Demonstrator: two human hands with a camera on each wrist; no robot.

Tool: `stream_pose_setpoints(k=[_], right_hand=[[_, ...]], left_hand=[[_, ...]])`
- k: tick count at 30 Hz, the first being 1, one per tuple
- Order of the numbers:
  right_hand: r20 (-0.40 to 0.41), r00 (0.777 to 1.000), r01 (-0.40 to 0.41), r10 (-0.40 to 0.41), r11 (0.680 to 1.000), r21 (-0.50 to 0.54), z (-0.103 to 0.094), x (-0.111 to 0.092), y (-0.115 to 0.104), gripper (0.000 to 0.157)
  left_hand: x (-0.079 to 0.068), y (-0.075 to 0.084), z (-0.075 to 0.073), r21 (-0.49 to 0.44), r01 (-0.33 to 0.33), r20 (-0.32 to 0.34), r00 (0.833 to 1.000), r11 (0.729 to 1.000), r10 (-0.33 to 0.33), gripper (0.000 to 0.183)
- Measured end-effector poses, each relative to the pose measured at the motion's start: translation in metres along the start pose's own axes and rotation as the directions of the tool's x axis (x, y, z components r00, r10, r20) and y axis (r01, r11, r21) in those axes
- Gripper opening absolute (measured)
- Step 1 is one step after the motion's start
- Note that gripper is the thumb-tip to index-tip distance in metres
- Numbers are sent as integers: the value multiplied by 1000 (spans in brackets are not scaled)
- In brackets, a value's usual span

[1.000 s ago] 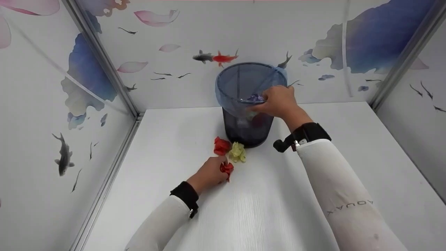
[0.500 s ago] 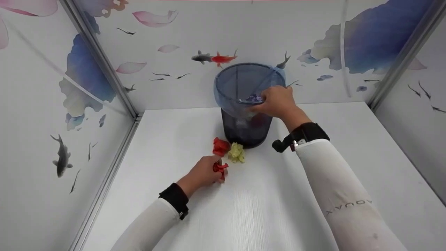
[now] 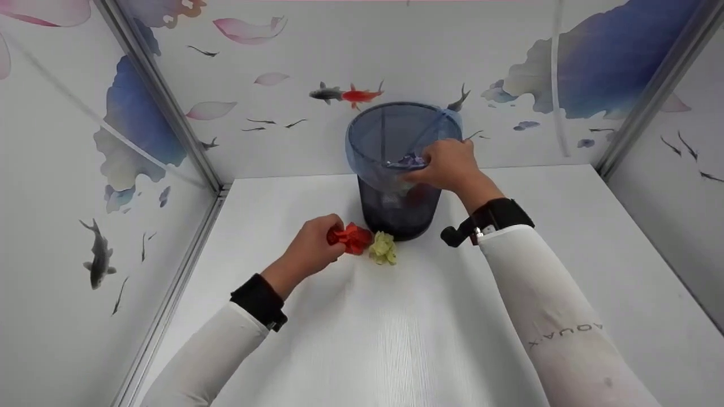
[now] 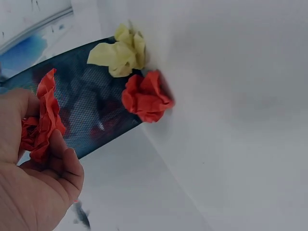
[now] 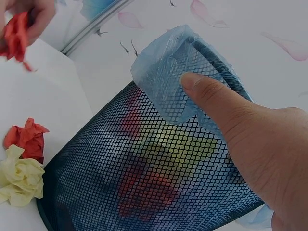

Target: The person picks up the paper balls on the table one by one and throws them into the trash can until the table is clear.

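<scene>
My left hand [image 3: 310, 243] pinches a crumpled red paper ball [image 4: 45, 120], raised off the table to the left of the bin. A second crumpled red paper ball [image 4: 147, 97] lies on the table against the base of the bin, beside a crumpled yellow paper ball [image 3: 383, 249]. With my right hand [image 3: 452, 163] I grip the near right rim of the dark mesh waste bin [image 5: 96, 159], thumb outside over its blue plastic liner [image 5: 163, 72]. Red and yellow crumpled paper shows through the mesh, and a purple piece [image 3: 412, 159] shows inside near the rim.
The bin stands on a white table [image 3: 362, 339] near the back wall [image 3: 283, 141]. Printed panels with fish and petals enclose the back and sides, joined by metal corner strips [image 3: 164, 102].
My left hand has lifted the red paper ball off the table and moved it up and left, toward the bin's left side. My right hand keeps its grip on the rim.
</scene>
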State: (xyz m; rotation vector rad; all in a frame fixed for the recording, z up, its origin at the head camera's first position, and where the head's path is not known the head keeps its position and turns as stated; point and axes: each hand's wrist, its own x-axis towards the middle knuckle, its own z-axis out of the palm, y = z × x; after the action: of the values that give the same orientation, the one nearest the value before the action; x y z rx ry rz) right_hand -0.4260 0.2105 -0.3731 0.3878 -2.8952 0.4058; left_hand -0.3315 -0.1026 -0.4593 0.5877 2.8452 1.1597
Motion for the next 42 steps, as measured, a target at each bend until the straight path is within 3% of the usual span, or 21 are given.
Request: stream_pose_setpoints(k=[5,12,16,24,33,42], right_hand=[[7,1000,-2,2,1000,-4,-1,-1,0,63],[-13,1000,1,-1,1000,3,-1,-3,3,62],[-16,1000,1,-1,1000,13,0,-3,3,60],[25,999,-31,30,999,31,0,-1,0,59],[21,999,-27,27,999,17,-1,-1,0,57],[28,999,-30,30,999,20,-1,0,-1,55]], left_hand=[[18,27,-27,108,-110,-125,984,988,124,17],[62,71,-59,175,-251,-283,913,952,293,19],[85,93,-67,192,-281,-299,896,940,328,22],[120,124,-64,246,-255,-317,890,935,327,29],[144,130,-42,387,-131,-347,896,913,276,32],[152,128,-30,295,-133,-311,923,946,227,28]])
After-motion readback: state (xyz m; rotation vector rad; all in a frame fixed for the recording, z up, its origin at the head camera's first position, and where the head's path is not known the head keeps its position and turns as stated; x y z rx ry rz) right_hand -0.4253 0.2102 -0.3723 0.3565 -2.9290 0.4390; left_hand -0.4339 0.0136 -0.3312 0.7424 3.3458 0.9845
